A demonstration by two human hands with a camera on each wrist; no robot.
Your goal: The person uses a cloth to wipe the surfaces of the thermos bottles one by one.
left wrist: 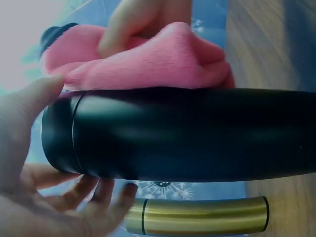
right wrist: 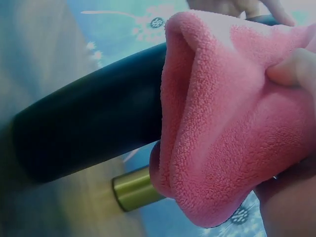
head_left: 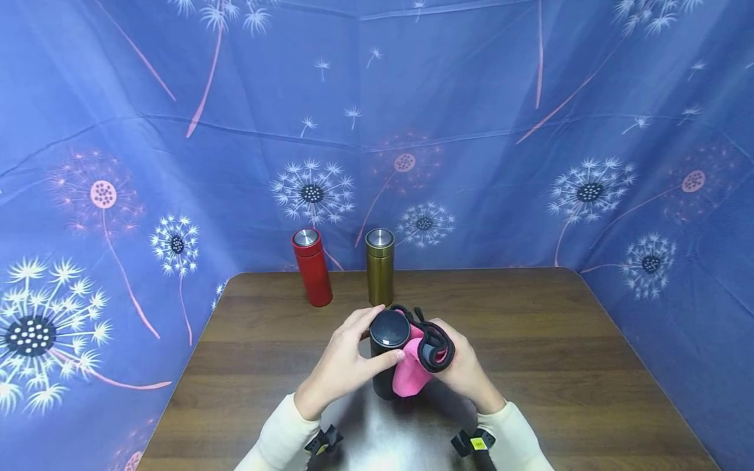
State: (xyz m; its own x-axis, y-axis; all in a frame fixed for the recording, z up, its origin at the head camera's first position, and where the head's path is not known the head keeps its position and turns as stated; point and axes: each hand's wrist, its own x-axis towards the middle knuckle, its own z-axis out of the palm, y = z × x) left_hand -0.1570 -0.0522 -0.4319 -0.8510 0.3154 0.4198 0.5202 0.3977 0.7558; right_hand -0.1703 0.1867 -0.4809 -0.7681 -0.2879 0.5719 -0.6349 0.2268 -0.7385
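My left hand (head_left: 344, 360) grips a black thermos (head_left: 390, 329) near its lid, thumb on one side and fingers on the other. Whether the thermos (left wrist: 197, 133) touches the table I cannot tell. Against its right side lies a fuzzy pink cloth (head_left: 409, 376) with black trim and a dark cord, bunched up in my right hand (head_left: 465, 366). In the right wrist view the cloth (right wrist: 232, 113) hangs in a fold over part of the thermos (right wrist: 94, 118), with the right thumb pressed into it. The right fingers are mostly hidden behind the cloth.
A red thermos (head_left: 313, 271) and a gold thermos (head_left: 380, 271) stand upright toward the back of the brown wooden table (head_left: 518, 366). Behind and beside the table hangs a blue curtain (head_left: 471, 78) with dandelion prints.
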